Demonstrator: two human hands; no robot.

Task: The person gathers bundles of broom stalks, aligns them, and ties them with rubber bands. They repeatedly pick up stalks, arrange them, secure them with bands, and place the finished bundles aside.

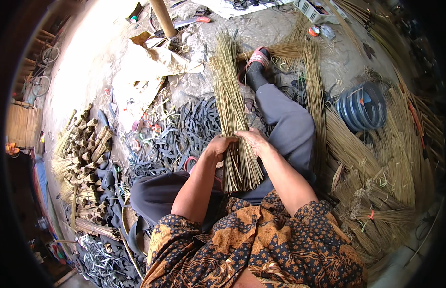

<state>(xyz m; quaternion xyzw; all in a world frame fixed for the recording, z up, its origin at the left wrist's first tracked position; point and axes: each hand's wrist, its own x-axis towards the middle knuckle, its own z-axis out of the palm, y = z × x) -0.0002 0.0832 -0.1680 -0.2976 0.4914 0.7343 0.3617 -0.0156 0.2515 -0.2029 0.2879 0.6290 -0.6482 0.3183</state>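
Note:
A long bundle of dry straw-coloured stalks stands out in front of me, its cut ends near my lap and its thin tips pointing away. My left hand grips the bundle's left side, and my right hand grips the right side, with the thumbs close together on top. The fingers underneath are hidden by the stalks. Past my right hand my leg stretches forward, with a pink striped sandal on the foot beside the bundle's far part.
Dark rubber-like strips lie heaped left of the bundle. Tied stalk bundles are piled at far left. On the right are loose stalks and a blue ribbed plastic container. A wooden post and a knife are ahead.

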